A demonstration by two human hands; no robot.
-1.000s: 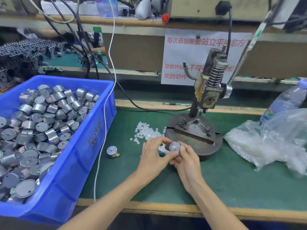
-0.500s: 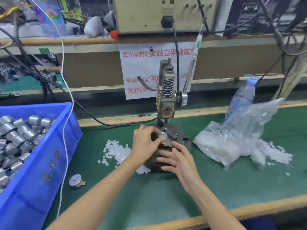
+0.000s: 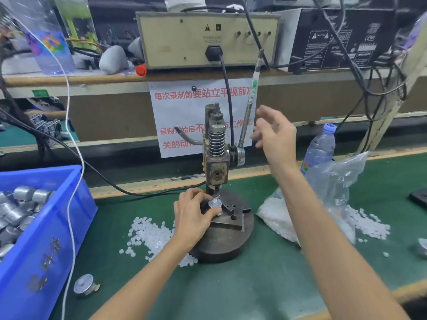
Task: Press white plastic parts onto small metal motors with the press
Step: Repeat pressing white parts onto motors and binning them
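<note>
Much of the bench scene is cut off, covered or blurred.

The blue bin (image 3: pixel 57 227) runs off the left edge, so most of its metal motors (image 3: pixel 20 204) are unseen. The left hand (image 3: pixel 194 215) covers the sides of the motor (image 3: pixel 215 203) on the press (image 3: pixel 217 172), whose tip is hidden behind the housing. The right hand (image 3: pixel 275 132) is motion-blurred, fingers indistinct. A round object (image 3: pixel 421 247) at the right edge is cropped. The plastic bag (image 3: pixel 335 188) veils the water bottle's (image 3: pixel 320 148) base.
</note>
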